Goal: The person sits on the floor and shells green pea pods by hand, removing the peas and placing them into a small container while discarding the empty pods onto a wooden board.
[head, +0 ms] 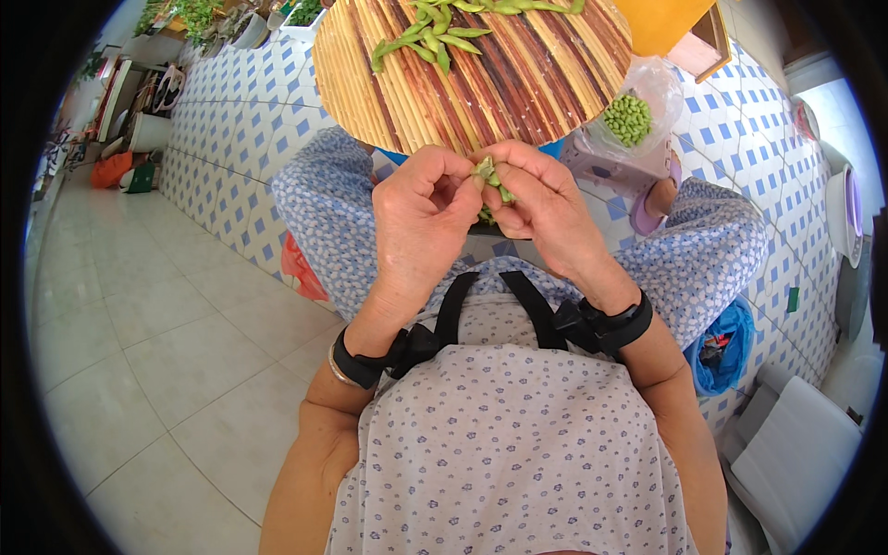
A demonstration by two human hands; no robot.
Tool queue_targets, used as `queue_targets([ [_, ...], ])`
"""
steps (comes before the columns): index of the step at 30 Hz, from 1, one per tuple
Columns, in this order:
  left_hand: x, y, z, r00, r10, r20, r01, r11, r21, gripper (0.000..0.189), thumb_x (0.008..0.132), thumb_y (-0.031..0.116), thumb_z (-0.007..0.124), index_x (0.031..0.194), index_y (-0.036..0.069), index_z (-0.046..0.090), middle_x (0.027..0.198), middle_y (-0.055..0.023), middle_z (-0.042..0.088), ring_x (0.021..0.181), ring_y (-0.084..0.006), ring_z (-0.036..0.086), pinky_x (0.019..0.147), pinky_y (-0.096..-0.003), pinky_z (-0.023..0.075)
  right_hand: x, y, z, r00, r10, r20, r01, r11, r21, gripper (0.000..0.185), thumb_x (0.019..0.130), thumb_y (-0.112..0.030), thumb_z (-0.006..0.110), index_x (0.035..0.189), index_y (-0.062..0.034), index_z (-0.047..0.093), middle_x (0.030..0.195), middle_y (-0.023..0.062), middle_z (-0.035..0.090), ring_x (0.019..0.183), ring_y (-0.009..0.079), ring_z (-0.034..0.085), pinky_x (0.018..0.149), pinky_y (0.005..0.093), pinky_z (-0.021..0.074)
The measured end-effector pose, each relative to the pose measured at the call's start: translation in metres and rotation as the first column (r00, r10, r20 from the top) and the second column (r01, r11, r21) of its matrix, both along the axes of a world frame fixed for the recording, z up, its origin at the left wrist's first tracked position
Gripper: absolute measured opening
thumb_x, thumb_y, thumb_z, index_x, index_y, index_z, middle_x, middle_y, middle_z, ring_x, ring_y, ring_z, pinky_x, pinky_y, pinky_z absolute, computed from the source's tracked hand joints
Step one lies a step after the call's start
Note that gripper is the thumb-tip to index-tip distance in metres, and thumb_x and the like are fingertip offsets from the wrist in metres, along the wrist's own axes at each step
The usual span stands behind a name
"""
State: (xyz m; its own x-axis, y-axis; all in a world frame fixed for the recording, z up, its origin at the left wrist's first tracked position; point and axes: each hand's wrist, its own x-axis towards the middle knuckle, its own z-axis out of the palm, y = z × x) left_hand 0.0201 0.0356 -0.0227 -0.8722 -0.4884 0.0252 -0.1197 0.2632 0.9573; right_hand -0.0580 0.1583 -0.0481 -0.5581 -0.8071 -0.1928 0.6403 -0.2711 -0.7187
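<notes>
My left hand (424, 208) and my right hand (544, 208) meet in front of me, just short of the near edge of a round striped tray (499, 97). Between their fingertips is a green soybean pod (488, 170), which looks split at its upper end. Both thumbs press on it, and my fingers hide part of it. More whole pods (451, 41) lie in a loose pile across the tray's far half. Some green pieces (485, 216) show beneath my hands, largely covered by them.
Right of the tray, a clear plastic bag (659, 87) holds shelled green beans (628, 119) on a pale plastic stool (610, 163). A blue-lined waste bin (725, 354) stands by my right knee. A red plastic bag (302, 270) lies on the floor at left.
</notes>
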Motion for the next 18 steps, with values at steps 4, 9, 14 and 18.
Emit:
queue_targets([
  [4,0.002,-0.009,0.005,0.996,-0.019,-0.083,0.056,0.881,0.469,0.006,0.089,0.004,0.061,0.09,-0.001,0.061,0.076,-0.0027,0.063,0.062,-0.0074,0.059,0.056,-0.0202,0.0465,-0.007,0.004,0.003,0.997,-0.019,0.078,0.024,0.998,-0.061,0.017,0.097,-0.019,0.046,0.09,-0.0058,0.055,0.071,-0.0005,0.048,0.05,0.003,0.032,0.042,0.0198,0.0219],
  [9,0.002,-0.016,0.011,0.998,-0.052,-0.029,0.057,0.738,0.672,0.011,0.089,0.01,0.062,0.091,0.0,0.063,0.077,-0.0022,0.063,0.06,-0.0077,0.057,0.054,-0.0204,0.046,-0.003,0.001,0.003,0.999,-0.041,-0.008,0.041,0.999,-0.006,0.019,0.095,-0.024,0.055,0.09,-0.0053,0.055,0.069,-0.0018,0.049,0.049,0.002,0.034,0.04,0.0189,0.0221],
  [14,0.001,-0.014,0.009,0.995,-0.104,-0.007,0.088,0.805,0.587,0.013,0.09,0.011,0.062,0.092,-0.001,0.064,0.077,-0.0021,0.063,0.058,-0.0069,0.054,0.054,-0.0196,0.0451,0.0,0.0,0.0,0.995,-0.096,-0.007,0.095,0.995,-0.039,0.012,0.093,-0.015,0.059,0.094,-0.0027,0.057,0.067,-0.0037,0.048,0.049,0.0008,0.035,0.04,0.0175,0.0208],
  [18,0.001,-0.008,0.007,0.989,-0.15,-0.002,0.131,0.86,0.493,0.011,0.089,0.01,0.063,0.094,0.0,0.064,0.078,-0.002,0.063,0.059,-0.0061,0.054,0.055,-0.0193,0.0459,-0.001,0.0,-0.001,0.993,-0.12,0.012,0.121,0.991,-0.054,0.012,0.091,-0.012,0.061,0.095,-0.0016,0.058,0.068,-0.0035,0.05,0.048,0.0004,0.036,0.039,0.0174,0.0205],
])
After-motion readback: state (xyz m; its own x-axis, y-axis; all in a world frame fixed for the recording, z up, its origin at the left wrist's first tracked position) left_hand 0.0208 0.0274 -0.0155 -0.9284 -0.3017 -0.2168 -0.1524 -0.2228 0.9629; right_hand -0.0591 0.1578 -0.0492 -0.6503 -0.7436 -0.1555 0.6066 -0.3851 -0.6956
